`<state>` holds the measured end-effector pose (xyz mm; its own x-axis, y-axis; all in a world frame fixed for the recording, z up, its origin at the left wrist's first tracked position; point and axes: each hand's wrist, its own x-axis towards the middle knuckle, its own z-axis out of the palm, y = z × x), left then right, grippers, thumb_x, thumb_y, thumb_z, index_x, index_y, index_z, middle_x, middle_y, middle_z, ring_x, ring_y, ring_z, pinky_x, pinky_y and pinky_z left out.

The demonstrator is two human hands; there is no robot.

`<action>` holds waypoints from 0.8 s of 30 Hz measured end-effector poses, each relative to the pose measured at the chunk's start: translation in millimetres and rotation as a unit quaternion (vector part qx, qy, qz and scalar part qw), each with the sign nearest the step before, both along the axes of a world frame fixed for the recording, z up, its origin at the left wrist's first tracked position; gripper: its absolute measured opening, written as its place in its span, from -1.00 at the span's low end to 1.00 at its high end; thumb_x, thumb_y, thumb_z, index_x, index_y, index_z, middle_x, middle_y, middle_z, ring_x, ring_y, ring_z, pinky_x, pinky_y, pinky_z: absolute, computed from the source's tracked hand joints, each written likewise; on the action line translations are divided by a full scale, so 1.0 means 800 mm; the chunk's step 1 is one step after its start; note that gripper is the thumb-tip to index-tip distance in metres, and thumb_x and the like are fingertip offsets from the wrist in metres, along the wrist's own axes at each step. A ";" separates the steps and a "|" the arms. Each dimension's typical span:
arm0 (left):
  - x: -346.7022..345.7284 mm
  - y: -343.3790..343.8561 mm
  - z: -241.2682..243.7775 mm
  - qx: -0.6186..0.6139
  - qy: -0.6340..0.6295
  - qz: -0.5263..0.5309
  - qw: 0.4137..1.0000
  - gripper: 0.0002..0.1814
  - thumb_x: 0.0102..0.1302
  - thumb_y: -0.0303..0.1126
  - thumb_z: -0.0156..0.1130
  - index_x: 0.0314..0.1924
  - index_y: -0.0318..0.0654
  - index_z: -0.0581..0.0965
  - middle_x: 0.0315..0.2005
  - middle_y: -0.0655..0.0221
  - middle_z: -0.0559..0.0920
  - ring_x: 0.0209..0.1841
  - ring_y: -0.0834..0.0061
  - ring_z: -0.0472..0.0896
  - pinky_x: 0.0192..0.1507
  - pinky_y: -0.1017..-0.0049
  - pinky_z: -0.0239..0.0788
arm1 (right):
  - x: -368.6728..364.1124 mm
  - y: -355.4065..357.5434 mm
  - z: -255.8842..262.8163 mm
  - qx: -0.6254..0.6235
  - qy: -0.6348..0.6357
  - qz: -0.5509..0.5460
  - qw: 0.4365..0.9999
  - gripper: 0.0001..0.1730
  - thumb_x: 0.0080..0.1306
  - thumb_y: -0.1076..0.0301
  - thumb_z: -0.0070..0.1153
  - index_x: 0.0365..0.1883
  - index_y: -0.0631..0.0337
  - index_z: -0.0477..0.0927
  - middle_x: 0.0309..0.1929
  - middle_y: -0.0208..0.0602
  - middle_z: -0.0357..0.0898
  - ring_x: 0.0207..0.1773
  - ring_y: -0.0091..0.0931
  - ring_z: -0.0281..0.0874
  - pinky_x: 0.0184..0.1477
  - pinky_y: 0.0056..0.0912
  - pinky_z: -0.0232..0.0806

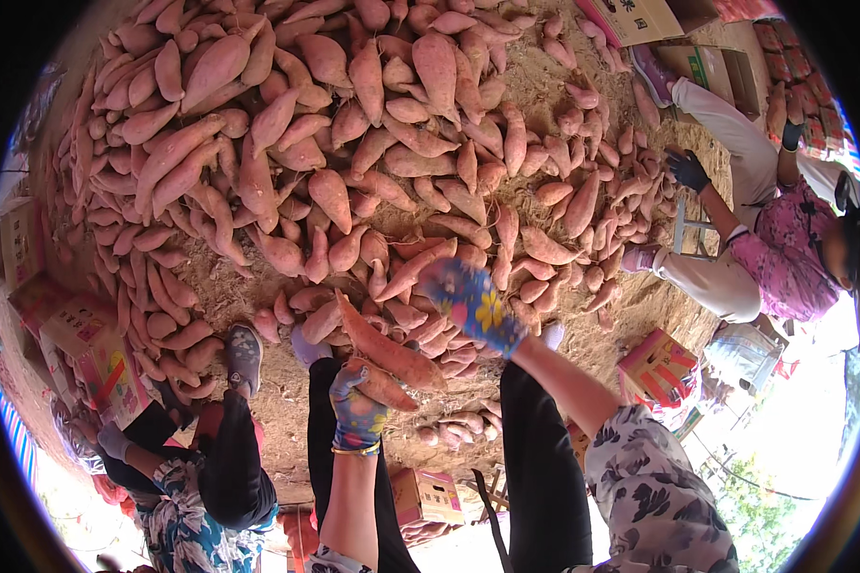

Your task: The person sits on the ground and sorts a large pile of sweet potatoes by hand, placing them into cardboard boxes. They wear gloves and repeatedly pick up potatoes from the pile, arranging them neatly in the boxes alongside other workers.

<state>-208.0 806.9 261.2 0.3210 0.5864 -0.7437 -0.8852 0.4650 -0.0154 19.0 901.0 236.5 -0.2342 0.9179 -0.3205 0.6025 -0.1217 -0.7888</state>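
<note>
My left hand (359, 405), in a blue flowered glove with a yellow band at the wrist, is closed around a sweet potato (381, 387). A longer, curved sweet potato (390, 347) lies just above that one; whether the same hand also holds it, I cannot tell. Up and to the right, my right hand (473, 301), in a matching glove, is over the near edge of a large heap of sweet potatoes (330, 193). The fingers are blurred, and whether they grip anything cannot be made out.
A co-worker in pink (781, 251) sits at the right, one dark-gloved hand near the heap; another co-worker (186, 494) is at lower left. Cardboard boxes stand at left (101, 351), right (655, 365) and below (426, 496). A small group of sweet potatoes (462, 427) lies between my legs.
</note>
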 end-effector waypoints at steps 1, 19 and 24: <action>-0.010 -0.014 -0.012 -0.011 0.006 0.014 1.000 -0.21 0.16 -0.24 0.26 0.39 -0.29 0.27 0.29 0.21 0.44 0.36 0.16 0.36 0.47 0.09 0.03 | 0.009 0.017 -0.032 0.023 -0.024 -0.020 0.999 -0.81 0.38 0.31 0.10 -0.15 0.20 0.64 -0.16 -0.13 0.63 -0.10 -0.16 0.60 -0.08 -0.12 0.45; 0.004 0.027 0.018 -0.034 0.006 0.035 0.999 -0.29 0.12 -0.29 0.21 0.32 -0.28 0.35 0.20 0.20 0.52 0.27 0.14 0.46 0.48 0.10 0.07 | 0.133 0.099 -0.160 -0.121 -0.247 0.084 0.958 -0.59 0.29 0.04 0.10 0.03 -0.01 0.64 -0.05 -0.06 0.64 0.01 -0.13 0.61 0.12 -0.05 0.39; 0.003 -0.011 -0.016 -0.081 0.041 0.012 0.996 -0.28 0.15 -0.25 0.24 0.32 -0.28 0.34 0.20 0.18 0.51 0.28 0.13 0.44 0.47 0.10 0.07 | 0.127 0.163 -0.231 0.034 -0.350 -0.066 0.934 -0.63 0.35 0.05 0.06 -0.29 0.20 0.64 -0.31 0.06 0.64 -0.16 -0.05 0.62 -0.10 0.04 0.45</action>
